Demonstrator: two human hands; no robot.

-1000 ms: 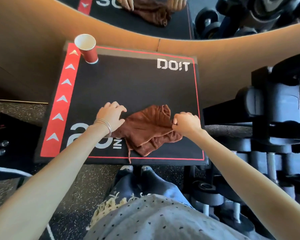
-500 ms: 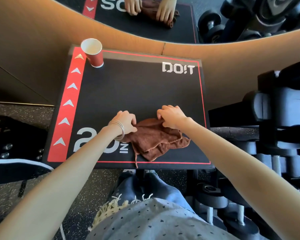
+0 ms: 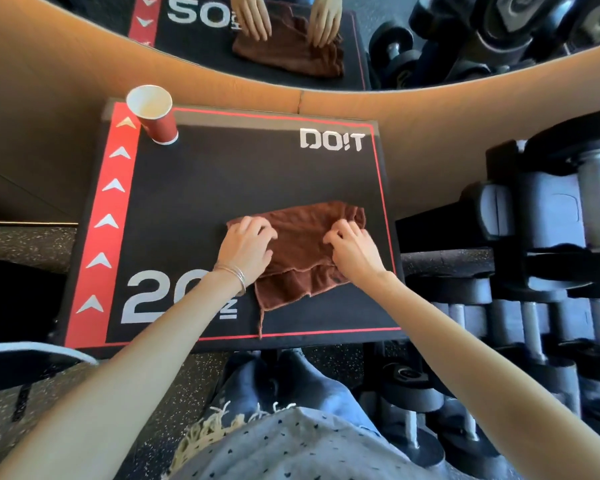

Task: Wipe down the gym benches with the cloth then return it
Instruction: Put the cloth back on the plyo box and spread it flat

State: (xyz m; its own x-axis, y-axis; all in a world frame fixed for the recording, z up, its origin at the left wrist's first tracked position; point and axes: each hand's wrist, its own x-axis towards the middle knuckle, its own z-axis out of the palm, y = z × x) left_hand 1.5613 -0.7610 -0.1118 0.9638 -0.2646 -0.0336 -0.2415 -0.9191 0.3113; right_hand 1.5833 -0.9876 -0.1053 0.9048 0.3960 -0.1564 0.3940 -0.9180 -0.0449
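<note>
A brown cloth (image 3: 302, 244) lies partly spread and folded on the right half of a black box-shaped bench top (image 3: 222, 174) with a red arrow stripe and white "20" and "DO!T" marks. My left hand (image 3: 246, 247) presses on the cloth's left edge, fingers curled on the fabric. On the cloth's right side my right hand (image 3: 352, 249) pinches a fold. A loose thread hangs from the cloth toward the bench's front edge.
A red paper cup (image 3: 155, 114) stands at the bench's far left corner. A tan wall with a mirror (image 3: 291, 36) rises right behind the bench. A dumbbell rack (image 3: 551, 237) crowds the right side. Speckled floor and my feet are below.
The cloth has been pulled from a bunched heap into a wider, flatter sheet and lies farther up the bench. Both hands moved forward with it and spread apart.
</note>
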